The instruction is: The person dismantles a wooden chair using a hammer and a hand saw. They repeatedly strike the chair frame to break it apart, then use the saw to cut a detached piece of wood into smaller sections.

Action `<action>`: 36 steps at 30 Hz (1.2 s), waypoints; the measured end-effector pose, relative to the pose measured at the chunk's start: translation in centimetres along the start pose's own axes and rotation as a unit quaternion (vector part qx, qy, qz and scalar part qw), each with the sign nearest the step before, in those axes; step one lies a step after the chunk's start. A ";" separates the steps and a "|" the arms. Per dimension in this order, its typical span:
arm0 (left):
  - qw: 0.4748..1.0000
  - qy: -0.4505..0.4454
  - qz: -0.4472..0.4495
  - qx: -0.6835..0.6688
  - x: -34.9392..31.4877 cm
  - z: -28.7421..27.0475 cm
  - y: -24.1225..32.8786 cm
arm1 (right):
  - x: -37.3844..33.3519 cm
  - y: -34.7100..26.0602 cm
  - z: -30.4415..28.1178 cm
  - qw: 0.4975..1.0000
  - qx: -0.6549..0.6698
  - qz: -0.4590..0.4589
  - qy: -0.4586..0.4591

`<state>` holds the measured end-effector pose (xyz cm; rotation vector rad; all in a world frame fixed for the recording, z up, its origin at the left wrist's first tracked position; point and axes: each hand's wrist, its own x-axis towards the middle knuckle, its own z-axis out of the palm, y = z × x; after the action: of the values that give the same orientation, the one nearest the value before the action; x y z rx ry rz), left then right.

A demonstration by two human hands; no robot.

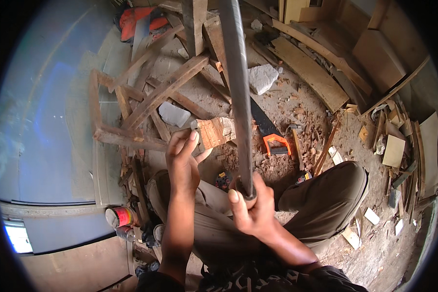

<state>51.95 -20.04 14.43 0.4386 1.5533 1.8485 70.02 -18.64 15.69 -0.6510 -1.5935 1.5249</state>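
My left hand [182, 163] grips the left end of a short, rough wood block [211, 133] between fingers and thumb. The block's face is splintered, with a paler patch toward its right end. Closed around the handle of a long grey metal blade, like a machete [241, 97], is my right hand [253, 209]. The blade points up and away from me, past the block's right end, hiding part of the floor behind it. Whether blade and block touch, I cannot tell. Beyond my right hand lie a handsaw [276, 145] with an orange and black handle and a wooden-handled hammer [297, 146].
A wooden frame [151, 104] stands at the far left, near white stone lumps [264, 79]. Wood chips cover the floor between my bent legs [331, 190]. Planks [311, 73] and offcuts [394, 151] lie along the right. A red-labelled can [120, 217] sits at left.
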 end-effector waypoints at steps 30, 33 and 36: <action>1.000 -0.007 -0.001 0.008 -0.6 0.7 0.3 | 0.4 0.0 0.3 0.992 -0.003 0.121 -0.022; 0.999 -0.020 -0.005 0.036 -0.9 0.8 -0.5 | -0.2 -0.6 0.3 0.997 0.032 -0.047 0.051; 0.999 -0.024 0.009 -0.028 -0.8 1.4 0.1 | 0.9 4.9 0.2 0.975 -0.047 0.209 -0.064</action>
<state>53.42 -19.52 14.98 0.4705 1.4668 1.8764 68.57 -17.36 11.11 -1.0075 -1.7061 1.8315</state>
